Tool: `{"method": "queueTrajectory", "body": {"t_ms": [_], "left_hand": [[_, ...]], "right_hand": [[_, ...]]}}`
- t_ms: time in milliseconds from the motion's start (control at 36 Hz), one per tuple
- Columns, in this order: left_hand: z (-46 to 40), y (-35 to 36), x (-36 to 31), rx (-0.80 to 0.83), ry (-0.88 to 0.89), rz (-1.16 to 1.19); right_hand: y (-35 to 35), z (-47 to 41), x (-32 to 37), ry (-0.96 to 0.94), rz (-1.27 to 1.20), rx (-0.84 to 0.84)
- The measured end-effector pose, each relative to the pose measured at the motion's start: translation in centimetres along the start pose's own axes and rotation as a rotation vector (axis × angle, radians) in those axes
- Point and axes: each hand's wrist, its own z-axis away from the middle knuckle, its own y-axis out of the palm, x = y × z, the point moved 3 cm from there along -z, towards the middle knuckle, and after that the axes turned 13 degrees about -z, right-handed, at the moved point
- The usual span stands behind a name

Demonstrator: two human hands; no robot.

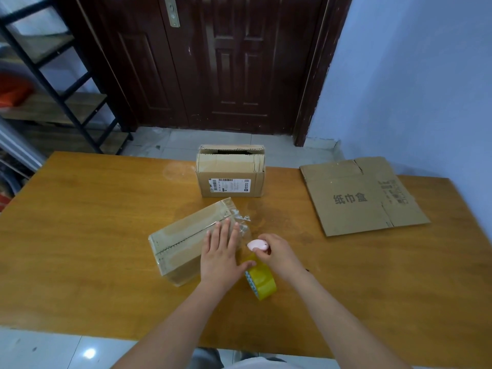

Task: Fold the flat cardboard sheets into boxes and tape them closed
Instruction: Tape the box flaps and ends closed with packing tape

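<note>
Head view: left hand flat, fingers straight, pressing taped box; right hand pinches pink cutter above tape roll, just right of box.

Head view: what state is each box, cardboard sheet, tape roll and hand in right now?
Near box: folded, top seam taped, loose tape end hanging off its far end.
Far box: upright, top partly open.
Cardboard sheet: flat, unfolded.
Tape roll: standing on edge on the table.
Left hand: flat, pressing the near box.
Right hand: gripping a small pink cutter.
</note>
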Motion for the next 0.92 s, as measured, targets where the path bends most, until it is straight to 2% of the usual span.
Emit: {"method": "queueTrajectory", "body": {"t_ms": [83,194,250,417,639,722,833,917], "left_hand": [[0.0,-0.1,-0.1,0.008,-0.006,0.0],[0.1,-0.1,-0.1,0.029,-0.012,-0.017],[0.1,-0.1,-0.1,0.042,-0.014,-0.025],[0.1,-0.5,-0.1,0.065,-0.011,-0.026],[0.1,-0.4,-0.2,0.082,0.008,-0.008],[0.2,-0.3,-0.2,0.067,-0.001,-0.018],[0.3,-0.7,-0.3,0.104,-0.02,-0.033],[0.3,-0.7,-0.4,0.111,-0.008,-0.079]], "right_hand": [[-0.5,-0.1,-0.4,0.026,-0.003,-0.058],[-2.4,-0.1,-1.8,0.091,-0.074,-0.28],[-3.0,0.1,-2.9,0.156,-0.085,-0.321],[-2.2,2.2,-7.5,0.329,0.138,-0.171],[-1.5,4.3,-8.9,0.397,0.445,-0.111],[-1.1,3.7,-7.7,0.328,0.316,-0.154],[0.3,1.9,-5.0,0.193,-0.173,-0.109],[1.4,0.8,-2.7,0.18,-0.385,-0.031]]}}
